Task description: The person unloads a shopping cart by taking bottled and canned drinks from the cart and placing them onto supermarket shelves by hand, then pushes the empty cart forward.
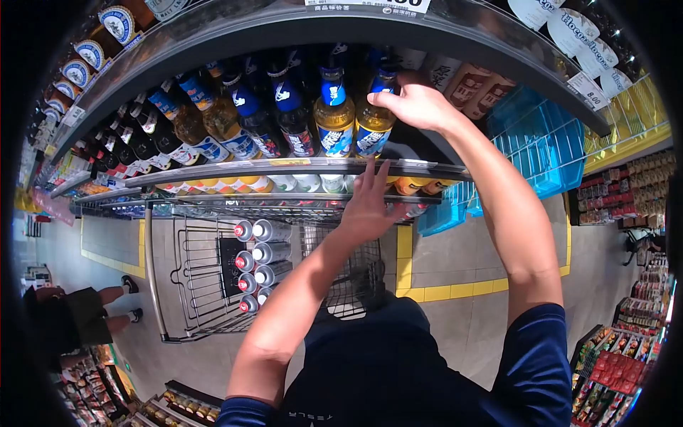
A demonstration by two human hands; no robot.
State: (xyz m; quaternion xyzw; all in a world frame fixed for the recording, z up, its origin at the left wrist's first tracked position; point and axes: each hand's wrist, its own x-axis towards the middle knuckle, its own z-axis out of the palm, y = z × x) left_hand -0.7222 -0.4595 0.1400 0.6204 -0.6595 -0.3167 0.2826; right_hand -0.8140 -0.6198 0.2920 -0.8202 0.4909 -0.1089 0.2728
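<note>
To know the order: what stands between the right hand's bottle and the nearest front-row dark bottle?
The head view shows one golden bottle between the bottle at the right hand and the dark bottle.

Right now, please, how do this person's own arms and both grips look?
The navy-blue fabric left sleeve and matching right sleeve are short, ending above the elbows. Both forearms are uncovered. The left grip and right grip are bare human hands; no gloves or wristwatch show.
</note>
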